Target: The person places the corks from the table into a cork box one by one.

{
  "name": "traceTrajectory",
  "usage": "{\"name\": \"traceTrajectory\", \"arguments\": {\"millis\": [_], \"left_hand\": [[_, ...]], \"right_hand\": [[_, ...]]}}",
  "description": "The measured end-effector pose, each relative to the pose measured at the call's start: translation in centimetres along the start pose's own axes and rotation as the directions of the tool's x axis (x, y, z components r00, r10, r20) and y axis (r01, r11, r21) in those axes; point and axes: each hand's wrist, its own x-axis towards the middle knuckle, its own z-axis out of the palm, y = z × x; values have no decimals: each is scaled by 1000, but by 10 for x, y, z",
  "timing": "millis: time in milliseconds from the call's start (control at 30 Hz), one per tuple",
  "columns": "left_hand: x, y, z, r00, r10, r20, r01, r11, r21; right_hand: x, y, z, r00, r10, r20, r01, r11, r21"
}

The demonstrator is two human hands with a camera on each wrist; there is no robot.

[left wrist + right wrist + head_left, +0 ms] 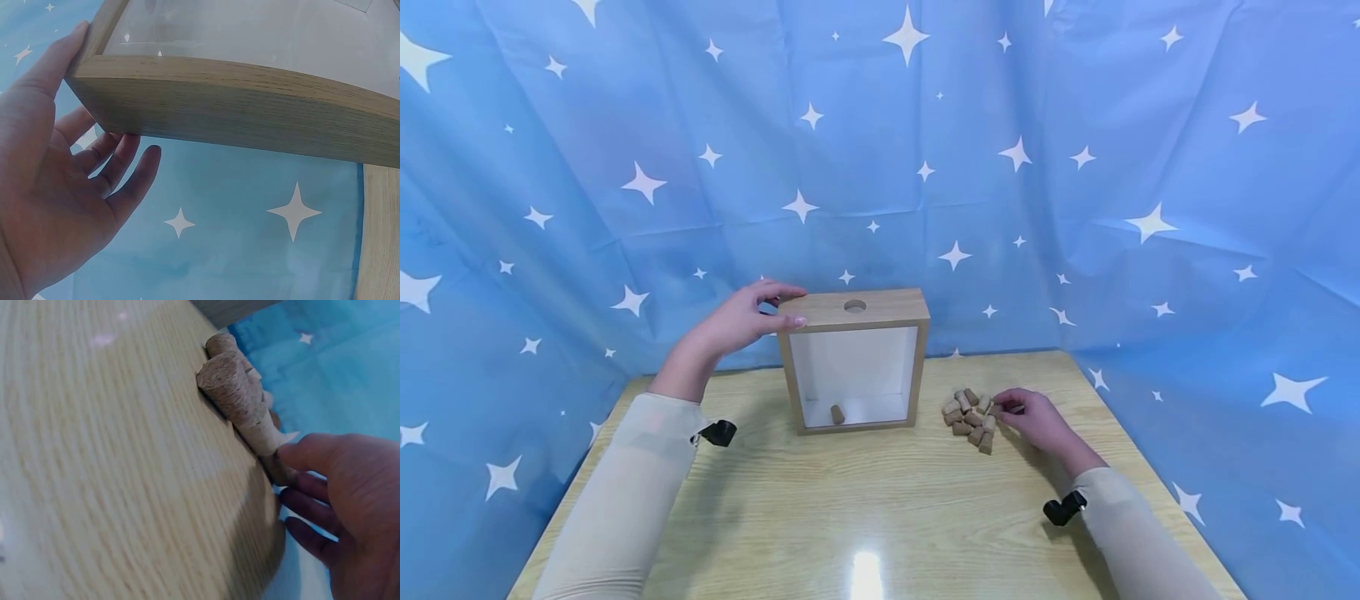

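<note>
A wooden-framed box (887,308) with a white back and a round hole (854,306) in its top stands upright on the table. One cork stopper (837,414) is inside, on the box's floor. My left hand (752,315) grips the top left corner, thumb along the front edge and fingers behind; the left wrist view shows this hand (75,162) at the frame's corner. To the right of the box lies a pile of cork stoppers (973,419). At its right edge, my right hand (1036,418) pinches a cork (279,471) between thumb and fingers, low over the table.
The pale wooden table (820,508) ends at a blue star-patterned curtain (880,125) behind and at both sides. A small black device (718,432) is on the left wrist, and another black device (1064,507) is on the right.
</note>
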Motion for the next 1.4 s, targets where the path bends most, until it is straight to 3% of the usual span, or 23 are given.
{"name": "traceTrajectory", "arguments": {"millis": [267,533,1100,1400], "left_hand": [[1,-1,0,1000,-1,1,1,1000,0],[2,1,0,1000,-7,1,7,1000,4],[0,1,0,1000,-1,-1,1,1000,20],[0,1,-1,1000,-6,3,6,1000,16]], "right_hand": [[1,1,4,1000,-19,10,19,1000,4],[3,5,3,996,-88,-6,88,993,-78],[1,1,-8,999,-18,-37,15,997,-79],[9,-21,-22,995,-40,-87,36,998,-55]]}}
